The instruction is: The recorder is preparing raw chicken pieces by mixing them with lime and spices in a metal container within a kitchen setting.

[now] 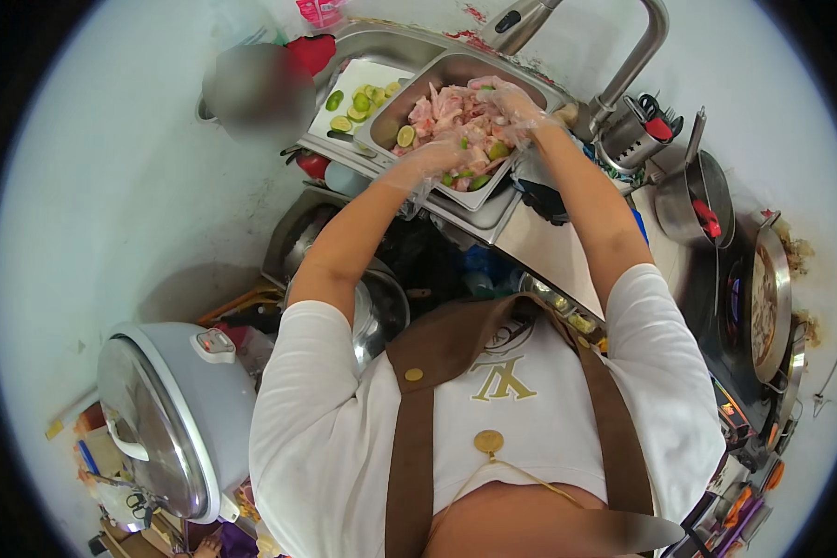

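Note:
Both my hands are in clear plastic gloves, over a rectangular steel pan [386,128] heaped with raw chicken pieces [446,108]. My left hand [441,157] rests low on the meat at the near side, its fingertips partly hidden among the pieces. At the pan's far right, my right hand [515,103] has its fingers curled around a green lime piece [487,88]. A cut lime half [406,135] lies face up at the pan's left end, and several other lime pieces [480,183] are spread over the chicken. Lime halves [361,103] also lie on a white cutting board [366,70] left of the pan.
The pan and board sit over a steel sink [383,40], with a faucet [603,104] behind. A knife handle [342,137] lies on the board's near edge. Right are a utensil holder [624,143], a saucepan [676,202] and a frying pan [767,307]. A large rice cooker [171,418] stands lower left.

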A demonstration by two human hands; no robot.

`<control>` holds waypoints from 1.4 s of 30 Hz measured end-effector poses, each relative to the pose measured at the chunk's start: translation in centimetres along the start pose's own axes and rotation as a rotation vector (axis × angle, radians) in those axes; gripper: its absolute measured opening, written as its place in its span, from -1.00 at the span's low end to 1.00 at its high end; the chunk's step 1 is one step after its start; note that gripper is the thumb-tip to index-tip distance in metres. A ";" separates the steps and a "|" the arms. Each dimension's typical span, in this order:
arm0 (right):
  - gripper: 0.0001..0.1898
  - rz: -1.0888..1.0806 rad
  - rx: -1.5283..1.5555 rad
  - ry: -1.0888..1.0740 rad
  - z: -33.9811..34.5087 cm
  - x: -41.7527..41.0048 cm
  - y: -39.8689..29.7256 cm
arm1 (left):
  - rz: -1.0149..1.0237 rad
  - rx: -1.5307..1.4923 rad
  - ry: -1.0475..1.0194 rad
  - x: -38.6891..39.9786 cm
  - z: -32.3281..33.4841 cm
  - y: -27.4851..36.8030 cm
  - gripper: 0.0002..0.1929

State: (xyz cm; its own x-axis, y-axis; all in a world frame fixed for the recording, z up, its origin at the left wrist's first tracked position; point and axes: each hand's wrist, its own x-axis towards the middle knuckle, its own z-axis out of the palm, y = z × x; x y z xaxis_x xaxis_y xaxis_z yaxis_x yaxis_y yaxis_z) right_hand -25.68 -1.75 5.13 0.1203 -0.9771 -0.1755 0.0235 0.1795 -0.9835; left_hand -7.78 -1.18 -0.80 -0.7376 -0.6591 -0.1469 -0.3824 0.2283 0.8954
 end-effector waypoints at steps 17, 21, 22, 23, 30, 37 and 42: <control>-0.60 -0.038 -0.538 0.485 -0.4 2.6 -0.1 | 0.110 0.378 0.006 0.3 0.1 0.4 -0.58; -0.62 -0.020 -0.865 0.463 1.3 2.4 -0.8 | -0.214 0.183 0.130 0.0 -0.2 -1.0 -0.66; -0.67 -0.117 -1.216 0.279 -1.1 2.4 -0.5 | -0.193 0.184 0.105 0.3 0.3 0.5 -0.66; -0.69 -0.205 -1.555 0.067 -3.4 2.3 0.0 | -0.066 0.128 0.138 0.3 0.8 1.9 -0.67; -0.66 -0.016 -0.541 0.110 -0.8 1.5 -0.1 | -0.100 -0.030 -0.006 -1.5 -0.1 0.9 -0.62; -0.70 -0.288 -0.658 0.024 -1.4 3.1 1.5 | 0.106 0.281 0.034 -1.1 0.6 0.8 -0.60; -0.75 -0.334 -0.740 0.113 -1.2 2.0 1.5 | 0.198 0.419 0.126 -1.2 0.9 1.1 -0.58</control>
State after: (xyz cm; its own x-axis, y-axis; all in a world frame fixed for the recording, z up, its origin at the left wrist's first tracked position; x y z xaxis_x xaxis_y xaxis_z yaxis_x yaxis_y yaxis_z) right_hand -26.59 -3.57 3.22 0.1208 -0.9785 0.1673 -0.6252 -0.2059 -0.7528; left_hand -7.79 0.55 -0.01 -0.7553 -0.6498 0.0846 -0.4518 0.6100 0.6510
